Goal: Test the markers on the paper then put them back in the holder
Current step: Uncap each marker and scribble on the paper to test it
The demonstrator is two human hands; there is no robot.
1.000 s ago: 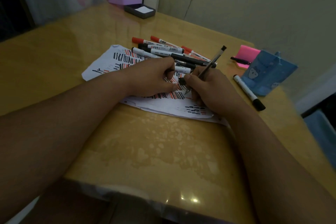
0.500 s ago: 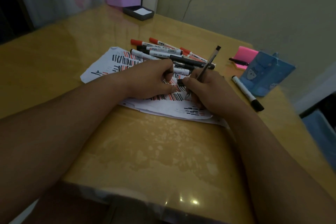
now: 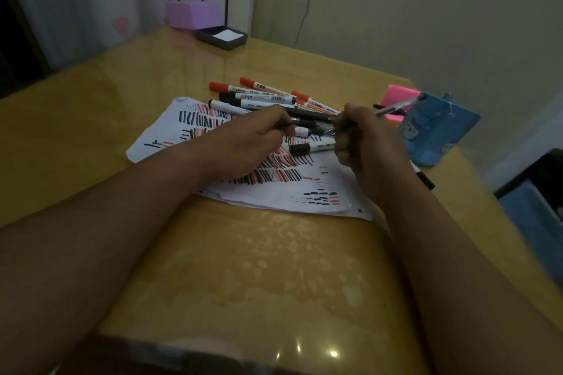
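Note:
My right hand (image 3: 365,146) grips a thin clear pen (image 3: 396,106), held nearly level above the paper with its tip pointing left. My left hand (image 3: 253,143) hovers just left of that tip, its fingers curled round what looks like a small dark pen cap (image 3: 289,124). The white paper (image 3: 274,195) below is covered in red and black test strokes. Several red- and black-capped markers (image 3: 262,97) lie piled at the paper's far edge, and one black-capped marker (image 3: 310,148) lies between my hands. The blue holder (image 3: 438,131) stands right of my right hand.
Pink sticky notes (image 3: 399,93) lie behind the holder. Another black-tipped marker (image 3: 425,179) shows on the table beside my right forearm. A purple box (image 3: 193,14) and a dark tray (image 3: 222,36) sit at the far edge of the yellow table (image 3: 243,268).
My right hand has lifted the pen off the paper and tilted it from upright to nearly level. My left hand has risen from the paper toward the pen's tip.

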